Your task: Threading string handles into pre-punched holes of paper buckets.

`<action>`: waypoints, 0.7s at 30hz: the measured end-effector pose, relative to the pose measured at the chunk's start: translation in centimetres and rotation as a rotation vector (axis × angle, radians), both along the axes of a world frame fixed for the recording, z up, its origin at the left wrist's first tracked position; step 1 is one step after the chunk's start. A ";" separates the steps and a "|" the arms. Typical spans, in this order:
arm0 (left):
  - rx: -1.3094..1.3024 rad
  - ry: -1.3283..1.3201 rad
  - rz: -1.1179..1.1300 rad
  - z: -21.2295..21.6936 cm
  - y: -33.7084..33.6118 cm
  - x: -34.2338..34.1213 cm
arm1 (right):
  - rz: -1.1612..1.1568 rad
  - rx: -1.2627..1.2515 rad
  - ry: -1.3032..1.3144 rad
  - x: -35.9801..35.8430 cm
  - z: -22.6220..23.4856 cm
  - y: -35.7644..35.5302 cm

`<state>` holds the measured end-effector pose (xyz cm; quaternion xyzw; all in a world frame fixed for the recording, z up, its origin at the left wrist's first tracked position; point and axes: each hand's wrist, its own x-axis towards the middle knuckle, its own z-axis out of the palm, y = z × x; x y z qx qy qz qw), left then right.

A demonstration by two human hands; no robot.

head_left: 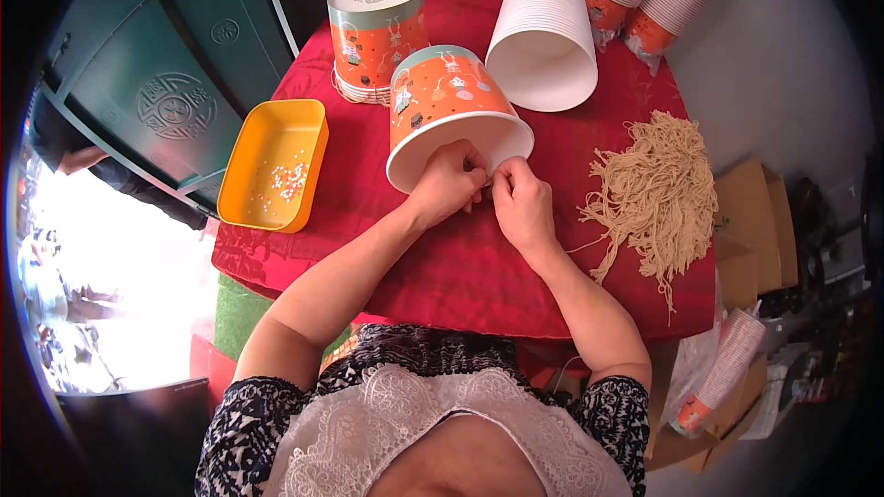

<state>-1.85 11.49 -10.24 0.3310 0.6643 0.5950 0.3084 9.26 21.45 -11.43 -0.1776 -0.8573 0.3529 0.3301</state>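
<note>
An orange paper bucket with a grey-green band lies tilted on the table, its white mouth facing me. My left hand reaches in front of that mouth, fingers curled closed near the lower right of the rim. Beside it, my right hand is closed in a pinch at the same stretch of rim. The two sets of fingertips almost meet. Whatever small thing they pinch is hidden by the fingers. A heap of tan string lies right of my right hand, with one loose strand trailing toward my right forearm.
A yellow tray holding small white pieces sits at left. Behind stand upside-down stacked buckets and a white stack lying on its side. Wrapped stacks are at the far right. A red cloth covers the table; cardboard boxes stand right.
</note>
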 end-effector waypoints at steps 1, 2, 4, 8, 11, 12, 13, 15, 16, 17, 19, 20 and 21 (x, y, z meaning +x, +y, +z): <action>0.009 0.002 0.005 0.0 0.0 0.0 | -0.006 0.012 -0.003 0.0 0.1 -0.1; 0.019 0.004 0.009 0.0 0.0 0.0 | -0.013 0.025 -0.005 -0.1 0.1 -0.2; 0.022 0.002 0.007 -0.1 0.0 0.0 | -0.014 0.016 -0.002 -0.2 0.0 -0.2; 0.016 -0.006 -0.001 -0.2 0.0 -0.1 | -0.009 -0.022 -0.013 -0.5 -0.4 -0.1; 0.026 -0.010 0.001 -0.3 -0.1 -0.1 | -0.011 0.051 0.027 -0.6 -0.4 -0.1; 0.026 -0.011 0.002 -0.2 -0.1 -0.1 | -0.010 0.051 0.027 -0.6 -0.4 -0.1; 0.026 -0.015 0.000 -0.1 -0.2 -0.1 | -0.021 0.087 0.020 -0.6 -0.5 0.0; 0.026 -0.021 -0.001 0.0 -0.2 -0.2 | -0.031 0.122 0.014 -0.6 -0.5 -0.1; 0.021 -0.022 -0.006 -0.1 -0.3 -0.2 | -0.037 0.152 -0.002 -0.5 -0.3 -0.1; 0.016 -0.023 -0.011 -0.1 -0.3 -0.2 | -0.043 0.182 -0.018 -0.5 -0.2 -0.2; 0.030 -0.005 -0.002 -0.3 -0.3 -0.1 | -0.041 0.193 -0.029 -0.5 -0.1 -0.2; 0.043 0.014 0.005 -0.3 -0.3 -0.1 | -0.042 0.204 -0.039 -0.5 -0.1 -0.2; 0.044 0.014 0.004 -0.4 -0.3 -0.1 | -0.043 0.204 -0.039 -0.5 -0.1 -0.2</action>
